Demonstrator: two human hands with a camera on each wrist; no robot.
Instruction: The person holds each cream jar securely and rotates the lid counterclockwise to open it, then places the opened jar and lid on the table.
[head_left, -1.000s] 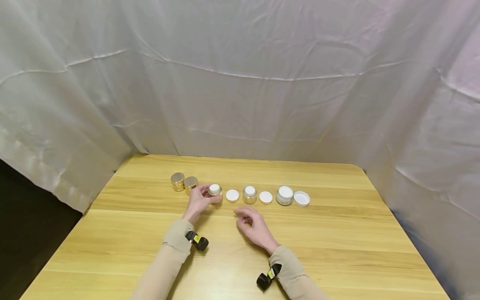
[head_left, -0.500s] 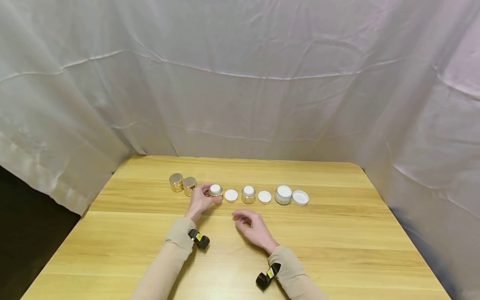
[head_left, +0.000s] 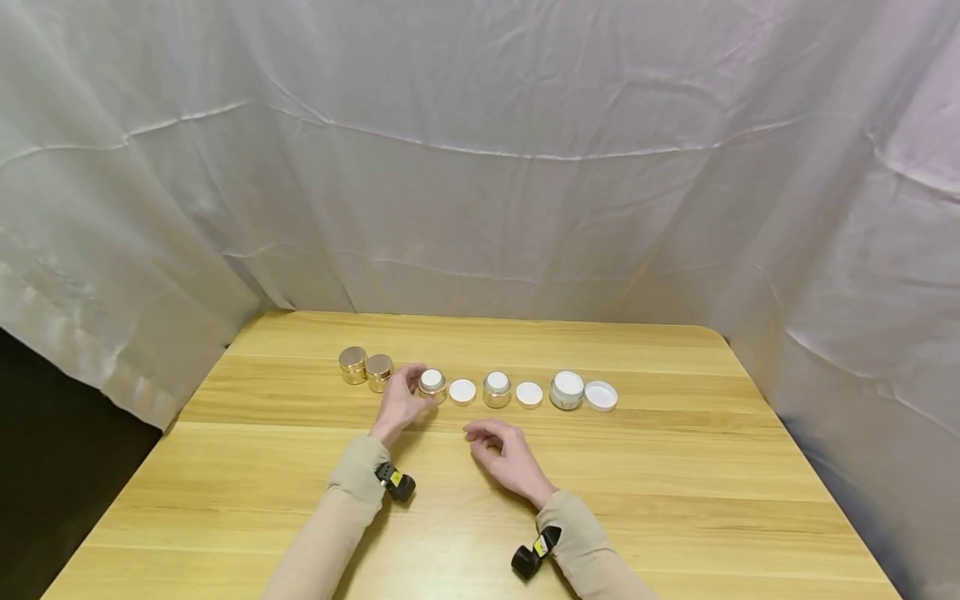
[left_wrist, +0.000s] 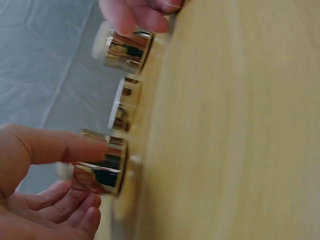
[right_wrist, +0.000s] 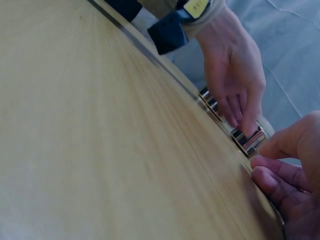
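A small gold cream jar (head_left: 432, 382) with a white top stands upright on the table. My left hand (head_left: 400, 406) is around its left side, with thumb and fingers spread apart. In the left wrist view the thumb passes in front of this jar's shiny gold side (left_wrist: 112, 172); whether it touches the jar I cannot tell. An upturned white-lined lid (head_left: 462, 392) lies just right of the jar. Nearer the front, my right hand (head_left: 512, 461) rests by the table with loosely curled fingers, holding nothing.
Farther right in the row stand another gold jar (head_left: 497, 390), its lid (head_left: 528, 395), a larger pale jar (head_left: 566, 391) and its upturned lid (head_left: 601, 396). Two capped gold jars (head_left: 352, 365) stand on the left. A grey curtain (head_left: 480, 208) hangs behind the wooden table (head_left: 675, 467).
My left hand has loosened from the gold jar, its fingers spreading and drawing slightly left. The jar stays standing beside its lid. My right hand has hardly moved.
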